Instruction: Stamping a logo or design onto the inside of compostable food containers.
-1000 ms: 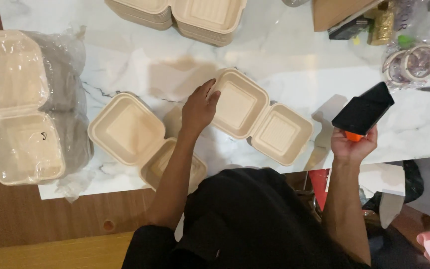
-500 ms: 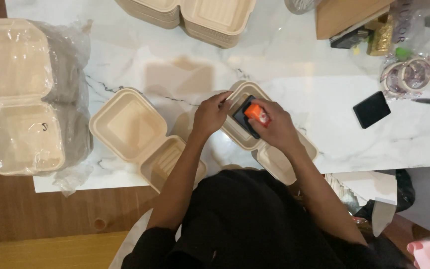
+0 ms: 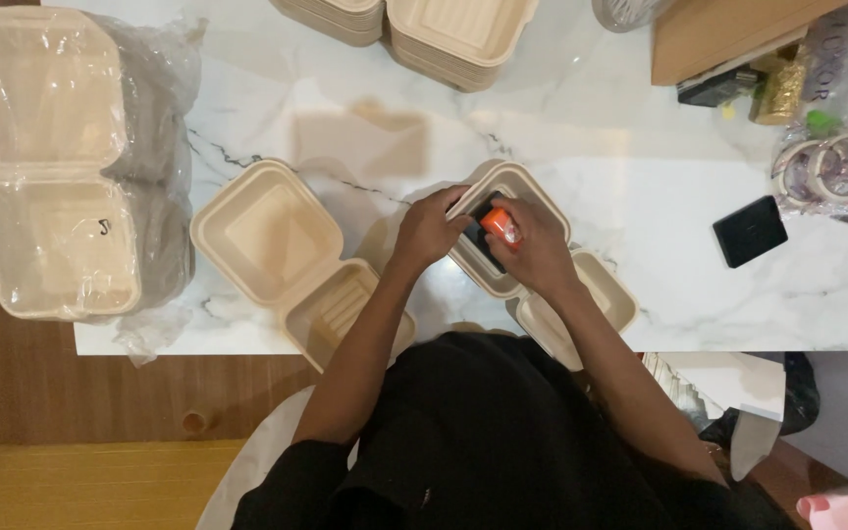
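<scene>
An open beige clamshell container (image 3: 545,192) lies on the white marble table (image 3: 640,147) in front of me. My left hand (image 3: 426,234) grips its near-left rim. My right hand (image 3: 542,257) holds a small orange object (image 3: 501,227) inside the deeper half, with a dark shape just beneath it. The container's other half (image 3: 622,296) reaches toward the table's front edge. A second open clamshell (image 3: 267,231) sits to the left of my left arm, untouched.
A flat black rectangular object (image 3: 750,231) lies on the table to the right. A plastic-wrapped stack of clamshells (image 3: 51,167) fills the left end. More stacked clamshells (image 3: 453,29) stand at the back. Tape rolls in a bag (image 3: 826,167) and a cardboard box (image 3: 728,34) are at the right.
A second ago my right hand held the black object and orange piece off to the right. The black object now lies on the table, and the orange piece is in the container.
</scene>
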